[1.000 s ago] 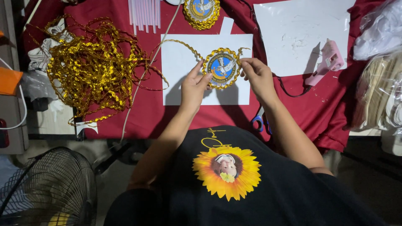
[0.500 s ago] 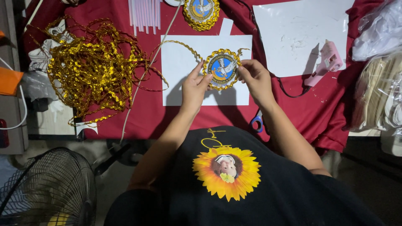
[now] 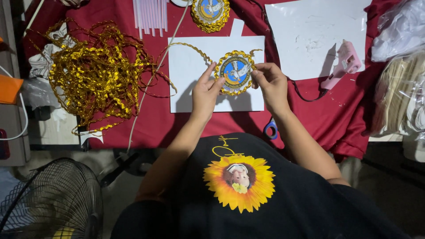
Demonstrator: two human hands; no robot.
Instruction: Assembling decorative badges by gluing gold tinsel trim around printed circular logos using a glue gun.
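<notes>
Left hand [image 3: 204, 94] and right hand [image 3: 271, 84] each pinch an edge of one round blue paper emblem with gold braid trim [image 3: 235, 72], held over one white sheet [image 3: 195, 66] mid-table on the red tablecloth [image 3: 155, 126]. A second trimmed emblem [image 3: 210, 13] lies at the far edge; one pink glue gun [image 3: 343, 64] rests right, one gold braid tangle [image 3: 95, 73] left

left hand [image 3: 204, 93] + right hand [image 3: 271, 84] hold round badge [image 3: 235, 72] | over white sheet [image 3: 190, 66]
</notes>
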